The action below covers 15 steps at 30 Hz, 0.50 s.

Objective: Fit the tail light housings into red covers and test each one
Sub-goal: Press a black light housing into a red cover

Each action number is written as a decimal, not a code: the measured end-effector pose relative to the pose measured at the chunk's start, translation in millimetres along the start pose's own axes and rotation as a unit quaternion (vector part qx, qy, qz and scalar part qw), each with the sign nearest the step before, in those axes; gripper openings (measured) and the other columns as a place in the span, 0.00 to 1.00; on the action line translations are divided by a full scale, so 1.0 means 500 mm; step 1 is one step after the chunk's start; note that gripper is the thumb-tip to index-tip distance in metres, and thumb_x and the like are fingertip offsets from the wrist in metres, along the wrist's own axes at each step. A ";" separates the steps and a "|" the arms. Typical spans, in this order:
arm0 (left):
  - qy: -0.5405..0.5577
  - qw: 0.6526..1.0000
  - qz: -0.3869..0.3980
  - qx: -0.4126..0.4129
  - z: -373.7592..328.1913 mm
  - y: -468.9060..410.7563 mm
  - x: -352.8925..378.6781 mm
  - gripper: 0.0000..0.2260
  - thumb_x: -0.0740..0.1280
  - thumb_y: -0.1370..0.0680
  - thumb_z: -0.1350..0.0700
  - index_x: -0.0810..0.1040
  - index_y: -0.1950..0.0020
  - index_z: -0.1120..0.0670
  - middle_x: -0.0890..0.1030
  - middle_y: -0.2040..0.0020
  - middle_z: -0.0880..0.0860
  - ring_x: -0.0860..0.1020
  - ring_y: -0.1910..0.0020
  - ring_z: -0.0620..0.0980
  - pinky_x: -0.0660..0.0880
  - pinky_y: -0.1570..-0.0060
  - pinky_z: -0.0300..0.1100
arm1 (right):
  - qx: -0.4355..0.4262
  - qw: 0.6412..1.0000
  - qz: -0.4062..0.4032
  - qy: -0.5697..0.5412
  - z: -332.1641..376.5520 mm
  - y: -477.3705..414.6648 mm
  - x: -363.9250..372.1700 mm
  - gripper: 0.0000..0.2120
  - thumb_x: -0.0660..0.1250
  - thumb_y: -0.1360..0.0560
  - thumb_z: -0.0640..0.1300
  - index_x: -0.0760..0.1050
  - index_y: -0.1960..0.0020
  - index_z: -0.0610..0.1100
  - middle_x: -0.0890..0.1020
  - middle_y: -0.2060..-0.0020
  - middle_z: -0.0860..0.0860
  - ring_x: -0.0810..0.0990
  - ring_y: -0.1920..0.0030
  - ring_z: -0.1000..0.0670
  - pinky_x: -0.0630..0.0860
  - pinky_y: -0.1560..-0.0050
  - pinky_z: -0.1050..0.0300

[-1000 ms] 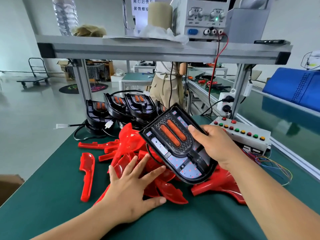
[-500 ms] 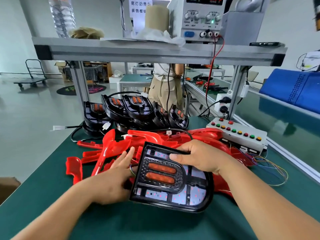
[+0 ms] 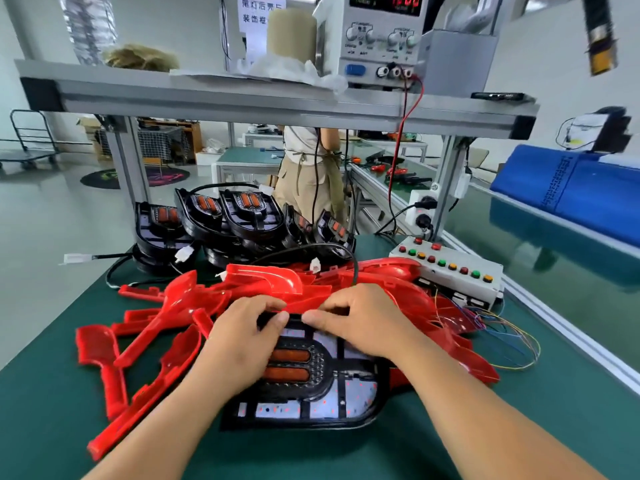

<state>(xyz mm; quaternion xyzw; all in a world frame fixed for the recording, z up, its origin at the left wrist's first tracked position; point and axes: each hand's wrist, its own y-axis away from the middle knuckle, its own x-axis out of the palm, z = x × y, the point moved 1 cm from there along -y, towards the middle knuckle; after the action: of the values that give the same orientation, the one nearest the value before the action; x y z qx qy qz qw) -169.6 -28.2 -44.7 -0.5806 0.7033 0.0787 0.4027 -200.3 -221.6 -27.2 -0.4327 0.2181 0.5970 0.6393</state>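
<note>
The tail light housing (image 3: pixel 311 393) lies face up on the green counter (image 3: pixel 519 427), close to the near edge, with two orange lens bars in its black frame. Its far edge meets the pile of red covers (image 3: pixel 277 282); whether it is seated in one of them cannot be told.

The left grip (image 3: pixel 239 344) rests over the left part of the housing, fingers curled over the far edge. The right grip (image 3: pixel 363 323) is placed beside it on the same edge, fingers likewise curled round the rim. The two thumbs nearly touch at the centre.

The red covers spread across the counter to the left and right of the housing, overlapping one another. Behind them stands a stack of black housings (image 3: pixel 242 216) with black cables and white connectors. To the right of the pile sits a white button box (image 3: pixel 450 271) with red, green and yellow buttons; coloured wires (image 3: pixel 512 341) loop out from beside it.

An aluminium shelf (image 3: pixel 242 102) spans the counter. It carries a bench power supply (image 3: pixel 381 36) with a lit display and a cardboard roll (image 3: pixel 291 32). A red lead (image 3: pixel 401 133) hangs from the supply. Another person (image 3: pixel 308 174) stands beyond the counter.
</note>
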 end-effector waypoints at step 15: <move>0.398 0.903 0.018 -0.159 0.003 0.006 0.004 0.08 0.56 0.17 0.67 0.73 0.48 0.59 0.71 0.45 0.55 0.85 0.64 0.47 0.80 0.71 0.40 | 0.230 0.949 -0.039 0.213 -0.141 -0.007 -0.066 0.20 0.63 0.23 0.57 0.71 0.70 0.50 0.77 0.66 0.52 0.78 0.61 0.47 0.73 0.61 0.54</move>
<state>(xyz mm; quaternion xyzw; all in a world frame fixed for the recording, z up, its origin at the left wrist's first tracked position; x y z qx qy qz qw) -171.6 -28.2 -48.0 -0.6076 0.7931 -0.0407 -0.0101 -186.4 -297.8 -37.3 -0.3988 0.4635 0.3994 0.6830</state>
